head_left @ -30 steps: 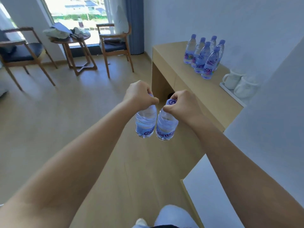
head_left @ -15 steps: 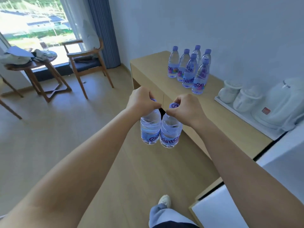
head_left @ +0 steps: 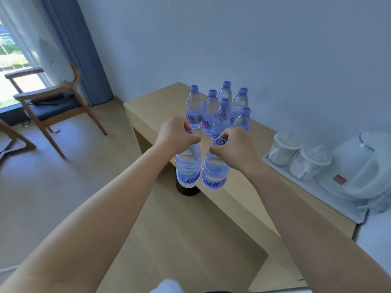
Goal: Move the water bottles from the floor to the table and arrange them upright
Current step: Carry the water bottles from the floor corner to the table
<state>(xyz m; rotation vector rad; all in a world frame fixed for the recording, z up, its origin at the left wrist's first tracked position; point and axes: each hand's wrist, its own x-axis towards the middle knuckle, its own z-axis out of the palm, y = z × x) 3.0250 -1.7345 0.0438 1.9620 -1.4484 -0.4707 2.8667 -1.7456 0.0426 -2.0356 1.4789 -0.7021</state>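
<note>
My left hand [head_left: 176, 134] grips the neck of a clear water bottle [head_left: 187, 169] with a purple label, hanging upright in the air. Beside it, my right hand [head_left: 234, 145] holds a second bottle [head_left: 214, 173] by its purple cap. Both bottles hang side by side over the front edge of the light wooden table [head_left: 160, 100]. Several more bottles [head_left: 211, 111] stand upright in a cluster at the back of the table near the wall, just beyond my hands.
A white tray [head_left: 313, 195] with two lidded cups [head_left: 285, 148] and a white kettle [head_left: 359, 166] sits on the table at the right. A dark round object [head_left: 188, 190] stands on the floor under the held bottles. A wooden chair [head_left: 50, 102] stands left by the curtain.
I have come closer to the table with both bottles; they now hang at its front edge, nearer the standing cluster. The view has turned right, away from the window.
</note>
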